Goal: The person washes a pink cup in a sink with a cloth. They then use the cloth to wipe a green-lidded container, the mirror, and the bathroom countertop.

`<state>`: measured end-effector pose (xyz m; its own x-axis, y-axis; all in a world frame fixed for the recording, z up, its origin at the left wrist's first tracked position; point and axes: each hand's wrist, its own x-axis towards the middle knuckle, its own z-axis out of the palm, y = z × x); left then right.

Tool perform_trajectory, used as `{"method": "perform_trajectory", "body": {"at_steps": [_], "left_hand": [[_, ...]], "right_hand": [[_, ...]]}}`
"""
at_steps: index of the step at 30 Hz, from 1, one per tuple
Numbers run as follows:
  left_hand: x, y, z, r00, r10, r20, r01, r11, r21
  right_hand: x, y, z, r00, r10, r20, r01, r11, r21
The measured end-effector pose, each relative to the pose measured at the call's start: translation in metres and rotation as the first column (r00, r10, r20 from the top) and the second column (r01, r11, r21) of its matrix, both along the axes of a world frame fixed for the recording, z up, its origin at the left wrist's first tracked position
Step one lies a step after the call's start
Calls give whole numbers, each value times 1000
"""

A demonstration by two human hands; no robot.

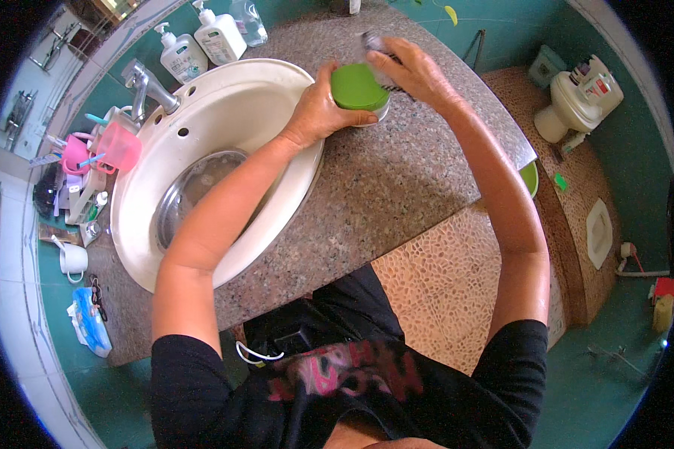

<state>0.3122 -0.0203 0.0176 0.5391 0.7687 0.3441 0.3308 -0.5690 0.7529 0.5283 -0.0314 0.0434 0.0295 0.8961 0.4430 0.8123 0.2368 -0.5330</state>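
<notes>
My left hand (313,112) is wrapped around a round tub with a green lid (358,86), thumb along its near side. The tub stands on or just over the granite counter (397,165), right of the white sink (307,82). Directly beside the tub, my right hand (416,71) is closed on a grey handled object (372,43). A dark, bristle-like fringe shows along its lower edge, but the hand hides part of it and I cannot make out its kind. A round, shiny metal basin (168,198) sits in the sink, partly behind my left forearm.
A faucet (150,90), two white pump bottles (219,36) and a clear bottle (249,22) line the sink's back. Pink cups (118,146), a white mug (73,258) and a blue-white packet (90,320) stand left. Beyond the counter's right edge are a toilet (573,108) and pebble-patterned floor (434,277).
</notes>
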Motion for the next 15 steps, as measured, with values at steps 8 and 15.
{"method": "perform_trajectory", "body": {"at_steps": [8,15], "left_hand": [[5,-10,4,989,101,-103,-82,981,176],[3,-3,-9,989,124,-75,-95,944,316]], "right_hand": [[-10,-51,25,885,283,369,-353,925,138],[-28,-50,45,840,153,521,-169,985,-16]]}}
